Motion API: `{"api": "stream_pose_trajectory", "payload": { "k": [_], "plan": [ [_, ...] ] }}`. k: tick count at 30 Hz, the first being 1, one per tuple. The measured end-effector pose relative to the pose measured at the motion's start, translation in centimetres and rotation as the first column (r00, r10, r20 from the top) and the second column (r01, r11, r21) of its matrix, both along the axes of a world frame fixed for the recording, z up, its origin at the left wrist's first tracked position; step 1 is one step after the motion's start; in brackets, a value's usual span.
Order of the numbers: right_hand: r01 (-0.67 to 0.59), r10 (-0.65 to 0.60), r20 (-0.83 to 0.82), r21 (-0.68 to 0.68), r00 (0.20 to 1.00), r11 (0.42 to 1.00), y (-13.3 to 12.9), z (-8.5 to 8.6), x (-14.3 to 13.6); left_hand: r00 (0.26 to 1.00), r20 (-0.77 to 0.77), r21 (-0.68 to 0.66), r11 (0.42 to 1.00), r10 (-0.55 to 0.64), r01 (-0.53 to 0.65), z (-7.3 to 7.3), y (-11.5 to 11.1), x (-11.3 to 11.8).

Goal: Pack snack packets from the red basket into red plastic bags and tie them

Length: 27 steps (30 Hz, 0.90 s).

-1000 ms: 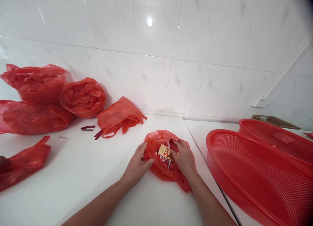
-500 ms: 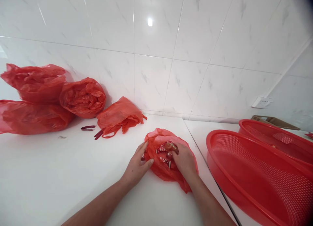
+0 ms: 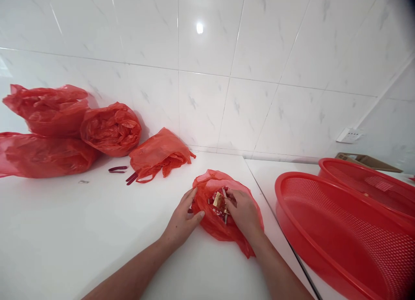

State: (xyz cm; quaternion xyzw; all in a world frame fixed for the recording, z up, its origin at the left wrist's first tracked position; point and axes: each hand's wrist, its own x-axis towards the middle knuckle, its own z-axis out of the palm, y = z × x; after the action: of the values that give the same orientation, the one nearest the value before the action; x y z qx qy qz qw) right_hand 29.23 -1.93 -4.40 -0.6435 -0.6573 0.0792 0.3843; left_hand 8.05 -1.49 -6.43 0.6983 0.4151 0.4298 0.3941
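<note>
A red plastic bag (image 3: 220,233) sits on the white table with its mouth spread wide. Small wrapped packets lie inside, some red and white, one gold and brown (image 3: 219,201). My left hand (image 3: 181,215) holds the bag's left side, thumb and fingers pressed against the film. A dark object, too small to name, shows beside that palm. Inside the mouth, my right hand (image 3: 244,211) has its fingers curled at a small wrapped packet next to the gold and brown one. Part of what these fingers touch is hidden.
Two red perforated baskets (image 3: 292,177) stand at the right, past a table seam. Several red bags (image 3: 112,129) rest at the back left. Dark red strips (image 3: 117,169) lie near a crumpled bag (image 3: 162,151). A tiled wall (image 3: 207,114) closes off the back.
My right fingers have shifted slightly among the packets. The gold and brown packet has moved a little left and turned. My left hand stays on the bag.
</note>
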Motion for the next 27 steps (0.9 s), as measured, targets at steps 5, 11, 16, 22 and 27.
{"api": "stream_pose_trajectory", "payload": {
  "k": [5,11,16,22,27],
  "plan": [
    [-0.164,0.164,0.013,-0.041,0.986,0.986,-0.7,0.8,-0.8,1.000,-0.003,-0.006,1.000,0.005,-0.005,-0.1,0.0,0.0],
    [-0.334,0.364,0.082,-0.250,0.928,0.909,-1.3,1.1,-1.5,0.999,-0.022,-0.010,1.000,0.028,-0.028,0.1,-0.2,0.1],
    [-0.254,0.277,0.053,-0.263,0.959,0.931,-1.1,0.7,-1.1,0.999,-0.042,0.007,1.000,0.030,-0.029,0.0,-0.1,0.1],
    [-0.244,0.194,-0.194,-0.281,0.962,0.928,-0.8,1.2,0.0,0.999,-0.040,0.015,0.999,0.032,-0.031,0.0,0.0,0.1],
    [-0.015,-0.011,-0.249,-0.101,0.969,0.995,-0.3,1.2,0.7,0.998,-0.052,0.017,1.000,0.024,-0.023,0.0,-0.1,0.1]
  ]
}}
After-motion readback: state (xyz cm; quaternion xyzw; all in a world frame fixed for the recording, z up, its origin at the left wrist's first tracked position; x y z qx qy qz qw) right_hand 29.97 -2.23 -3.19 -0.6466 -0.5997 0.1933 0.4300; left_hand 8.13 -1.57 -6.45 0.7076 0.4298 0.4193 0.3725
